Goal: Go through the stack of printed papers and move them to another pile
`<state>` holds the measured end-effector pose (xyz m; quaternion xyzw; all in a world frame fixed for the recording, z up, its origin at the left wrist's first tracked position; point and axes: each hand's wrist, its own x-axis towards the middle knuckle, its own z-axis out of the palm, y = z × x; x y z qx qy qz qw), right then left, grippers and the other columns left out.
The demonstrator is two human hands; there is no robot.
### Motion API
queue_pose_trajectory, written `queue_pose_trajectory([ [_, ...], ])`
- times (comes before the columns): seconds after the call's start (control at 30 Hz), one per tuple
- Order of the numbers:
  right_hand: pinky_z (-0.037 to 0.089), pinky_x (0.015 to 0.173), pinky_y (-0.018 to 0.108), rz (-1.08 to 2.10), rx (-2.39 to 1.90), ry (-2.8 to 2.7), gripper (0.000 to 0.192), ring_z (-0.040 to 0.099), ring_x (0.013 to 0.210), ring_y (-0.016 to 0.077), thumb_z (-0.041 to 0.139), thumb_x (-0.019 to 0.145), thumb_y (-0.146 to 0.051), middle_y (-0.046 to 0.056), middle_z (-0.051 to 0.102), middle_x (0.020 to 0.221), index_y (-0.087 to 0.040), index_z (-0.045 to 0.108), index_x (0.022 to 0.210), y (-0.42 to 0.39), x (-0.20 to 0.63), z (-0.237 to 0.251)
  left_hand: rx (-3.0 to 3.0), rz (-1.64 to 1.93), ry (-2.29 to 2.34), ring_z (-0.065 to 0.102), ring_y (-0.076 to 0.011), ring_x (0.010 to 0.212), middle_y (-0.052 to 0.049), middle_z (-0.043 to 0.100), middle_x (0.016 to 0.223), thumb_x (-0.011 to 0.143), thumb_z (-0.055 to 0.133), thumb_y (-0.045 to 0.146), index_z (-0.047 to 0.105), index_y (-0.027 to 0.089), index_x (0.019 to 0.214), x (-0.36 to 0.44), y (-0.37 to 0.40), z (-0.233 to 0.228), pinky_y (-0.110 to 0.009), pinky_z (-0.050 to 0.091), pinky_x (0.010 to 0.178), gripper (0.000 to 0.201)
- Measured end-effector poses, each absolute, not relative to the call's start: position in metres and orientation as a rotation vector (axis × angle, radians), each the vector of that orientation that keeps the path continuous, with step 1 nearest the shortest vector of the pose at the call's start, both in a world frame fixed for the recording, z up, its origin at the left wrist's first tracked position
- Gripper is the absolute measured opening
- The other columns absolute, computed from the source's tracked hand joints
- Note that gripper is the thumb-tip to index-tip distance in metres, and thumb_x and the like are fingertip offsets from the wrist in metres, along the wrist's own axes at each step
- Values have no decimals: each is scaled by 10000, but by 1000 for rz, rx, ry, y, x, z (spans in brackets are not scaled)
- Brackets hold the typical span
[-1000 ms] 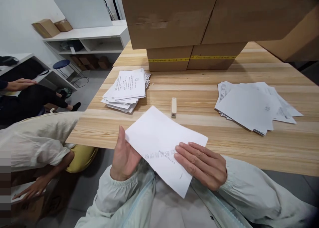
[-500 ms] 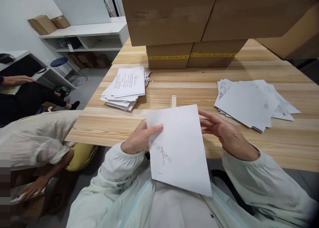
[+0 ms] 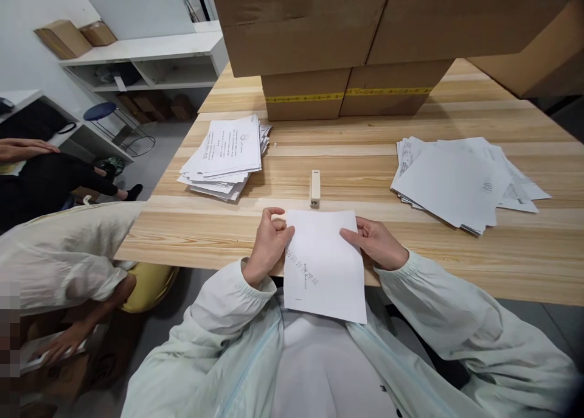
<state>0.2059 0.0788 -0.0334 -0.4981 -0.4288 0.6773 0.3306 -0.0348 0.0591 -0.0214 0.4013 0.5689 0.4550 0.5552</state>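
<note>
White sheets of paper (image 3: pixel 326 266), with some print near the lower left, are held between my hands at the table's front edge. My left hand (image 3: pixel 269 241) pinches the left side, thumb on top. On the right side, my right hand (image 3: pixel 376 240) grips them with its thumb on the face and its fingers behind. How many sheets there are I cannot tell. Just beyond the paper's far edge lies a cream stapler (image 3: pixel 314 188). A stack of printed sheets (image 3: pixel 228 153) rests at the left, and a looser pile of papers (image 3: pixel 449 184) at the right.
Large cardboard boxes (image 3: pixel 310 28) stand stacked at the back of the wooden table (image 3: pixel 356 144). To the left, a person in a pale shirt (image 3: pixel 68 254) bends low beside the table, a hand (image 3: pixel 64 345) on a box. Another person's legs (image 3: pixel 59 174) show behind.
My right hand has closed on the right side of the paper, where its fingers were apart before. The paper has come lower and flatter, uncovering the stapler.
</note>
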Motion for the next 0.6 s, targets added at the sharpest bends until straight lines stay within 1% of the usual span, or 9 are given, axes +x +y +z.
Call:
queue_pose_trajectory([
  [0.1,573,562,316,1734,-1320,-1098,621,722,626,201,871,648,-514,57,790,833,-170,639,1110,83,212,-39,1024,1003,1336,426,-64,417,150,427,492,735,660,144,421,246,942,-33,65,-22,-167,312,457,332],
  [0.2,542,500,300,1668,-1364,-1091,662,689,547,195,857,672,-494,11,749,690,-178,599,1193,87,219,-41,986,899,1309,470,-73,436,121,459,509,726,654,134,447,232,862,-29,79,-14,-176,355,463,266],
  [0.3,487,434,273,1600,-1410,-1090,707,639,465,178,844,688,-484,-5,720,611,-166,576,1259,90,224,-39,937,868,1326,504,-82,444,99,496,519,707,668,108,462,224,831,-22,95,-10,-182,376,465,267],
  [0.47,498,454,272,1547,-1413,-1014,745,650,480,181,846,668,-487,-7,710,591,-153,565,1271,90,231,-36,897,874,1334,504,-85,431,88,515,501,712,691,83,434,221,802,-10,111,-15,-188,375,457,305],
  [0.6,447,403,249,1486,-1454,-1011,772,602,430,159,836,672,-494,-23,692,566,-159,552,1306,92,230,-36,914,864,1350,508,-83,423,77,544,497,709,702,80,445,216,797,-8,112,-16,-188,381,455,304],
])
